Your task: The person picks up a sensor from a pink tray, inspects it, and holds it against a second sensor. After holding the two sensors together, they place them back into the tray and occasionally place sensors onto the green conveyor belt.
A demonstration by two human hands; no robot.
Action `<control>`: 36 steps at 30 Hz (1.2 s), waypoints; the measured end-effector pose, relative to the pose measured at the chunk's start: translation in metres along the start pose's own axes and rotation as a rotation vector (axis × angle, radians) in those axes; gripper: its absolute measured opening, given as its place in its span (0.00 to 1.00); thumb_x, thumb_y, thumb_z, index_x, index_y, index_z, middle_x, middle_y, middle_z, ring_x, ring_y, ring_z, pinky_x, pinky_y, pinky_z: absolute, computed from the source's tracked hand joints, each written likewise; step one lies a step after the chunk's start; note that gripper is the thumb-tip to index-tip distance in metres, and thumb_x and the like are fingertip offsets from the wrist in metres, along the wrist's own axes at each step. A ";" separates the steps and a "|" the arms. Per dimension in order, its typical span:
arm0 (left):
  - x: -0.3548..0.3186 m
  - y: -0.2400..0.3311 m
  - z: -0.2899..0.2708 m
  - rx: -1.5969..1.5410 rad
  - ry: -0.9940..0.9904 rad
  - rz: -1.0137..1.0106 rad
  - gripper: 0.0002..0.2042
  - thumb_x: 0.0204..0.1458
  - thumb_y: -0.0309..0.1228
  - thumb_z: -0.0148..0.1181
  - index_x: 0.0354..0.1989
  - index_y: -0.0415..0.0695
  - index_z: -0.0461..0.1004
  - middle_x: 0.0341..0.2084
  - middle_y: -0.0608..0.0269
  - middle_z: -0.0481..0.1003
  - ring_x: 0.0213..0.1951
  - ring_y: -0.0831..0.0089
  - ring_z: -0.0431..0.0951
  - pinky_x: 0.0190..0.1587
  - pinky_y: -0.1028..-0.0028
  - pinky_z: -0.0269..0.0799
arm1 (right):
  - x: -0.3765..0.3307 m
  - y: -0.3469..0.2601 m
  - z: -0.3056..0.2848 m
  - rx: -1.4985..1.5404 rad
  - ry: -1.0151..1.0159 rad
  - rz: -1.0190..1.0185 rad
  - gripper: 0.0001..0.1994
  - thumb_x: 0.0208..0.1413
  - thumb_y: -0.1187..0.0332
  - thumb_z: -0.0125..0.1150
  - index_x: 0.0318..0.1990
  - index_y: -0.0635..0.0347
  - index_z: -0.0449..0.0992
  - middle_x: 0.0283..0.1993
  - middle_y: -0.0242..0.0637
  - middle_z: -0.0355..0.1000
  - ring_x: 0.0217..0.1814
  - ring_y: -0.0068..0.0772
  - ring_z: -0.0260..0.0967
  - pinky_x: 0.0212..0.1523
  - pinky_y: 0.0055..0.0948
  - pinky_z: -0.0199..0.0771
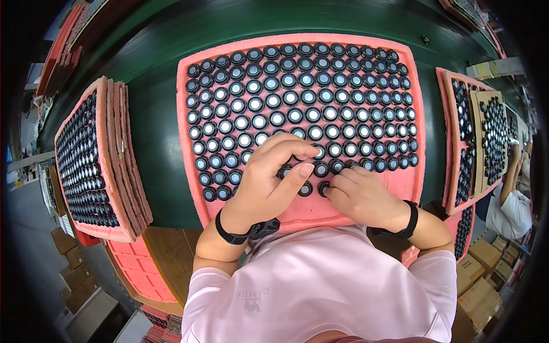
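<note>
A pink foam tray (400, 177) lies in front of me, filled with several rows of small round black rings with shiny centres (286, 97). My left hand (269, 183) hovers over the tray's lower middle, thumb and forefinger pinched around a black ring (297, 160) that is mostly hidden. My right hand (360, 197) rests on the tray's lower edge, its fingertips pressing on a black ring (323, 187) in the bottom row. Another ring (306, 189) sits just left of it. Both wrists wear black bands.
The tray rests on a dark green table (160, 68). A stack of similar filled pink trays (91, 160) stands at the left, and more filled trays (469, 137) at the right. Cardboard boxes (486, 286) and another person's arm (512, 200) are at the far right.
</note>
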State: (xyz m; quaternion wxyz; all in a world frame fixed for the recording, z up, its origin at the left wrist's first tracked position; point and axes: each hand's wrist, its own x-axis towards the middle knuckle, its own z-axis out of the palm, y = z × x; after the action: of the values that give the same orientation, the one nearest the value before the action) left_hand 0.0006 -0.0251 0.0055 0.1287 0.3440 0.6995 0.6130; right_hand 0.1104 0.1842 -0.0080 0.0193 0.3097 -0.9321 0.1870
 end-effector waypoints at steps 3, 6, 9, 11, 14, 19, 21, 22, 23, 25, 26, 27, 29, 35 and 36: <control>0.000 0.002 0.001 -0.004 0.002 -0.030 0.18 0.61 0.41 0.53 0.41 0.34 0.76 0.37 0.55 0.76 0.41 0.66 0.75 0.46 0.70 0.69 | 0.000 -0.001 0.001 0.016 -0.012 -0.003 0.10 0.45 0.71 0.56 0.37 0.59 0.77 0.33 0.32 0.68 0.37 0.33 0.65 0.37 0.30 0.65; 0.000 0.004 0.001 -0.006 0.004 -0.056 0.17 0.61 0.39 0.53 0.40 0.34 0.76 0.37 0.54 0.76 0.41 0.66 0.75 0.46 0.70 0.69 | 0.005 0.000 0.002 0.010 -0.022 -0.005 0.10 0.44 0.71 0.56 0.37 0.58 0.77 0.34 0.32 0.68 0.37 0.33 0.66 0.37 0.31 0.66; 0.003 0.001 0.001 -0.001 0.017 -0.027 0.11 0.57 0.31 0.57 0.40 0.36 0.76 0.36 0.56 0.76 0.38 0.67 0.76 0.41 0.71 0.71 | 0.008 0.002 0.000 0.020 -0.032 0.009 0.10 0.44 0.71 0.57 0.37 0.58 0.77 0.34 0.31 0.68 0.37 0.33 0.67 0.37 0.31 0.67; 0.004 0.001 0.000 -0.006 0.019 -0.002 0.08 0.55 0.27 0.59 0.41 0.37 0.76 0.35 0.57 0.76 0.37 0.67 0.76 0.39 0.72 0.71 | 0.007 0.004 -0.003 0.064 -0.041 0.027 0.10 0.44 0.71 0.60 0.37 0.57 0.77 0.34 0.31 0.69 0.38 0.33 0.68 0.37 0.32 0.67; 0.004 0.002 -0.001 0.037 0.018 -0.029 0.08 0.55 0.27 0.58 0.40 0.37 0.76 0.34 0.58 0.75 0.36 0.68 0.76 0.38 0.73 0.71 | 0.007 0.023 -0.026 0.027 -0.003 0.095 0.11 0.44 0.70 0.62 0.38 0.57 0.77 0.34 0.32 0.70 0.38 0.35 0.69 0.38 0.33 0.68; 0.006 0.005 0.001 0.026 0.026 -0.078 0.08 0.55 0.27 0.57 0.40 0.37 0.76 0.34 0.58 0.75 0.36 0.68 0.76 0.39 0.73 0.71 | 0.009 0.082 -0.082 -0.071 0.136 0.315 0.10 0.47 0.69 0.65 0.37 0.59 0.77 0.33 0.36 0.71 0.35 0.39 0.70 0.38 0.35 0.70; 0.007 0.003 0.000 0.032 0.022 -0.069 0.07 0.55 0.27 0.57 0.39 0.37 0.76 0.34 0.57 0.75 0.36 0.67 0.76 0.39 0.72 0.71 | 0.004 0.124 -0.097 -0.119 0.211 0.426 0.09 0.49 0.69 0.65 0.37 0.61 0.76 0.31 0.38 0.72 0.33 0.39 0.70 0.36 0.34 0.70; 0.006 0.001 0.001 0.040 0.024 -0.069 0.07 0.55 0.27 0.57 0.39 0.37 0.76 0.34 0.57 0.75 0.36 0.67 0.76 0.39 0.72 0.71 | 0.000 0.151 -0.099 -0.122 0.259 0.471 0.08 0.50 0.70 0.64 0.36 0.62 0.75 0.31 0.38 0.72 0.32 0.38 0.71 0.35 0.33 0.71; 0.006 0.000 0.001 0.043 0.025 -0.066 0.07 0.55 0.27 0.57 0.39 0.37 0.76 0.34 0.57 0.75 0.36 0.67 0.76 0.39 0.72 0.71 | 0.000 0.176 -0.104 -0.090 0.261 0.616 0.08 0.51 0.70 0.64 0.37 0.62 0.75 0.30 0.39 0.72 0.32 0.37 0.71 0.35 0.32 0.71; 0.007 -0.001 0.002 0.048 0.020 -0.082 0.07 0.56 0.27 0.57 0.39 0.37 0.76 0.34 0.56 0.76 0.37 0.66 0.77 0.40 0.72 0.71 | -0.011 0.231 -0.115 -0.081 0.266 0.804 0.09 0.52 0.68 0.64 0.37 0.63 0.75 0.30 0.39 0.73 0.32 0.36 0.71 0.35 0.32 0.71; 0.009 -0.002 0.003 0.055 0.018 -0.091 0.07 0.56 0.27 0.57 0.40 0.37 0.76 0.34 0.56 0.76 0.37 0.66 0.77 0.41 0.72 0.72 | -0.019 0.264 -0.116 -0.095 0.268 0.839 0.11 0.52 0.66 0.64 0.37 0.63 0.75 0.30 0.40 0.74 0.32 0.36 0.72 0.36 0.32 0.72; 0.009 -0.003 0.003 0.059 0.018 -0.087 0.07 0.56 0.27 0.57 0.40 0.37 0.76 0.34 0.56 0.76 0.37 0.66 0.77 0.41 0.72 0.72 | -0.022 0.289 -0.118 -0.095 0.274 0.837 0.11 0.52 0.66 0.64 0.37 0.63 0.75 0.30 0.40 0.74 0.32 0.36 0.72 0.36 0.32 0.72; 0.009 -0.003 0.003 0.058 0.033 -0.109 0.07 0.56 0.27 0.57 0.40 0.37 0.76 0.35 0.56 0.76 0.38 0.65 0.77 0.42 0.71 0.71 | -0.020 0.327 -0.117 -0.236 0.259 0.962 0.15 0.52 0.60 0.64 0.40 0.62 0.76 0.37 0.44 0.77 0.40 0.43 0.75 0.41 0.35 0.73; 0.011 -0.005 0.002 0.080 0.046 -0.145 0.07 0.56 0.27 0.56 0.39 0.37 0.76 0.35 0.56 0.77 0.39 0.65 0.77 0.43 0.71 0.71 | -0.007 0.376 -0.098 -0.216 0.329 1.059 0.19 0.51 0.58 0.66 0.43 0.65 0.75 0.34 0.41 0.76 0.37 0.35 0.75 0.40 0.31 0.73; 0.013 -0.005 0.003 0.085 0.044 -0.138 0.07 0.56 0.27 0.56 0.39 0.37 0.76 0.35 0.56 0.77 0.39 0.65 0.77 0.43 0.71 0.71 | -0.010 0.379 -0.099 -0.184 0.315 1.044 0.19 0.52 0.59 0.66 0.45 0.65 0.74 0.35 0.41 0.76 0.37 0.34 0.75 0.40 0.30 0.73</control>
State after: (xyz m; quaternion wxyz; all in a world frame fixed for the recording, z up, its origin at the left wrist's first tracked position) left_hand -0.0089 -0.0150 0.0029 0.1403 0.2867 0.7496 0.5798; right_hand -0.1110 0.5049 -0.0450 0.0902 -0.2281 -0.9602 0.1336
